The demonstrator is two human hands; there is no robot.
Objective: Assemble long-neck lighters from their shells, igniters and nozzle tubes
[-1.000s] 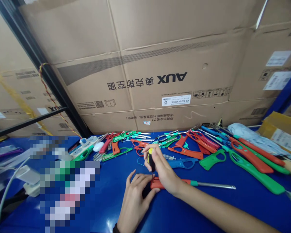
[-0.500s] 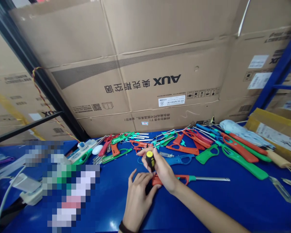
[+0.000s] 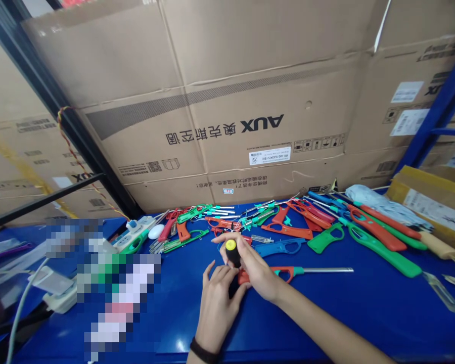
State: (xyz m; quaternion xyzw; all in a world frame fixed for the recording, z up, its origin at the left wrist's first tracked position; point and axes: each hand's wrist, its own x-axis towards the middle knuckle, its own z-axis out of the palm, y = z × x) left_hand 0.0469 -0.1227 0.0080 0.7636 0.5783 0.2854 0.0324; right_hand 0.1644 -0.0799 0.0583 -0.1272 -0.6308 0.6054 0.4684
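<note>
Screwdriver (image 3: 232, 252) stands upright, clenched in your right hand (image 3: 257, 274), while your left hand (image 3: 217, 299) grips the red lighter (image 3: 299, 271) on the blue table (image 3: 364, 313).

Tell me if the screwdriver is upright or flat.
Upright: right hand holds the screwdriver, yellow cap up, shaft pointing down at the red lighter the left hand steadies.

Your screwdriver (image 3: 231, 251) has a black handle with a yellow cap. The lighter (image 3: 284, 273) under it is red, with a teal collar and a silver tube. The table (image 3: 326, 313) is plain blue. Across the upper frame, the cartons (image 3: 227, 60) are brown with a grey band and black print. Your wristband (image 3: 203, 350) is black.
</note>
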